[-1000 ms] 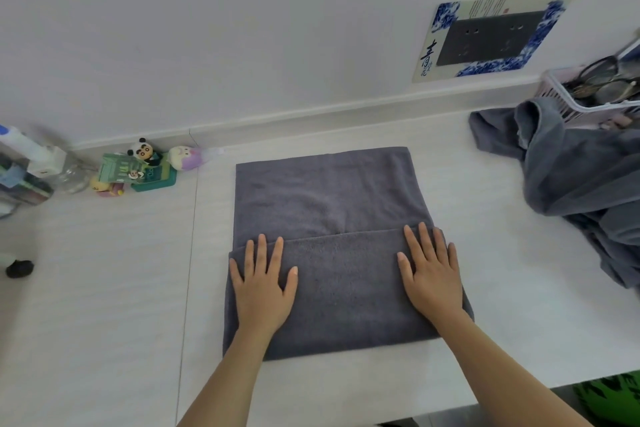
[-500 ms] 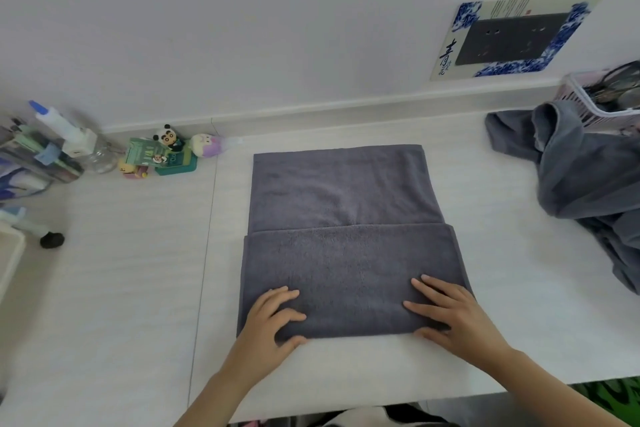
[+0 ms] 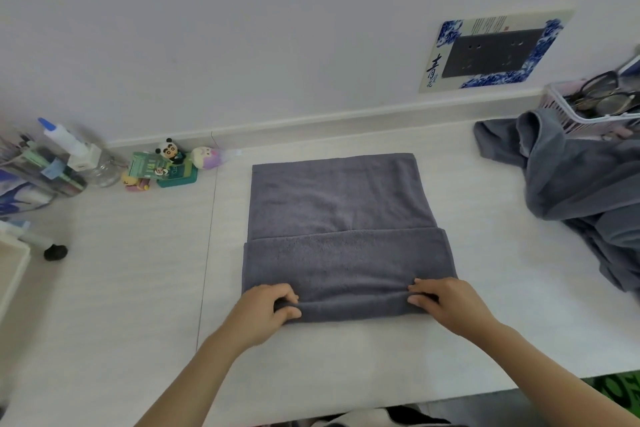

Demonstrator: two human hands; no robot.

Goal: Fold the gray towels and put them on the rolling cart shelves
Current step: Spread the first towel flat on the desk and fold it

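Since half a second earlier, your hands had slid back from lying flat on the folded towel to its near edge, and that edge had risen into a small soft roll between them. At the far left of the frame a clear bottle with a white pump stood beside a cluster of small plastic toys. Left of centre, your left hand had its fingers curled shut around the near left corner of the gray towel. That towel, a thick, napped rectangle with its near part doubled over the rest, lay in the middle of the pale, wood-grained worktop. Right of centre, your right hand pinched the near right corner, fingers closed on the cloth. At the right edge a heap of unfolded gray towels lay crumpled against a white slatted basket.
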